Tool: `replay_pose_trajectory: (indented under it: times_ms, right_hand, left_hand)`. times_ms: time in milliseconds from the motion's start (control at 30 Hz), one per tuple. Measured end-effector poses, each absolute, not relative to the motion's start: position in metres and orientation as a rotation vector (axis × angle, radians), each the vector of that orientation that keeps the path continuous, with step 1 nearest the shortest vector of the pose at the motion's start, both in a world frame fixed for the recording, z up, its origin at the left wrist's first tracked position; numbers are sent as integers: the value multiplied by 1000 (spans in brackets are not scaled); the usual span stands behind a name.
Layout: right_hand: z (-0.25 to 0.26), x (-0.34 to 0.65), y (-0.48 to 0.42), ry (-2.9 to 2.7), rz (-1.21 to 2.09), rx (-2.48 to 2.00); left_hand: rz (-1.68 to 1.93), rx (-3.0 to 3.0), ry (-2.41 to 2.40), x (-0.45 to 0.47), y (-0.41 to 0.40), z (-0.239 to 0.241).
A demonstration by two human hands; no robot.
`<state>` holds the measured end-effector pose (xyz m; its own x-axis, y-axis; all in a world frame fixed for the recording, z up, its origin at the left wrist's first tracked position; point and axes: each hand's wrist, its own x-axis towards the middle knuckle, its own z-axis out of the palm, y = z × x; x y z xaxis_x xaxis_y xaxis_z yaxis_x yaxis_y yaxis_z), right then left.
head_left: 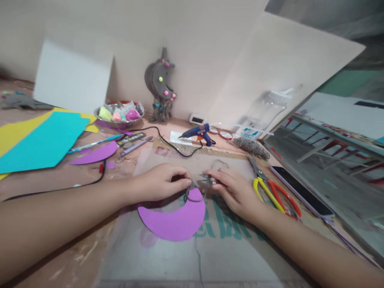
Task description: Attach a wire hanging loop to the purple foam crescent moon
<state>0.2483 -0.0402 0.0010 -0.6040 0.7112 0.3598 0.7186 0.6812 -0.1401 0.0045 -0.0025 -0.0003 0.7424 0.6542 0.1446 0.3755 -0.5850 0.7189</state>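
Observation:
My left hand (165,182) pinches the upper right tip of a purple crescent cutout (177,222), where grey yarn (196,199) loops around the tip. A loose strand of the yarn trails down below the crescent toward the near edge. My right hand (237,192) is closed, just right of that tip, with a small pointed metal tool (207,180) that looks like thread snips between its fingers. Its blades are blurred and point left, a short gap from my left fingertips. Both hands are over a cardboard sheet (144,256) with green printing.
Scissors (276,196) and a phone (303,190) lie at right. Behind are a blue glue gun (196,133) with its cord, a yarn bundle (252,148) and a clear bottle (270,108). A grey moon ornament (159,80), a clay bowl (102,118) and turquoise sheet (48,144) stand left.

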Motion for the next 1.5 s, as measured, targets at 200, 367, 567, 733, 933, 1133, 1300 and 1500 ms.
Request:
replay_pose_trajectory:
  times_ms: [200,367,567,733,933,1133,1300,1500]
  right_hand:
    - [43,258,-38,-2527,-159,-1141]
    - [72,207,-12,-2623,-284,-1070]
    - [63,104,42,-2832,97,-798]
    - [71,75,50,-2820,162,-767]
    - [85,154,39,-2705,100,-1146]
    - [67,253,56,-2361,-56,-1848]
    - [39,269,85,-2199,95,-1867]
    - [10,252,117,-2071,279,-1781]
  left_hand:
    - [611,2285,717,5,0,-7]
    - [642,2306,711,4,0,-4]
    - [598,2286,766,2,-2,-1]
    - [601,2231,804,2,0,-4]
    - [726,2013,794,6,5,-6]
    - [860,1838,947,8,4,0]
    - [883,1845,958,7,4,-1]
    - [785,1846,991,7,5,-2]
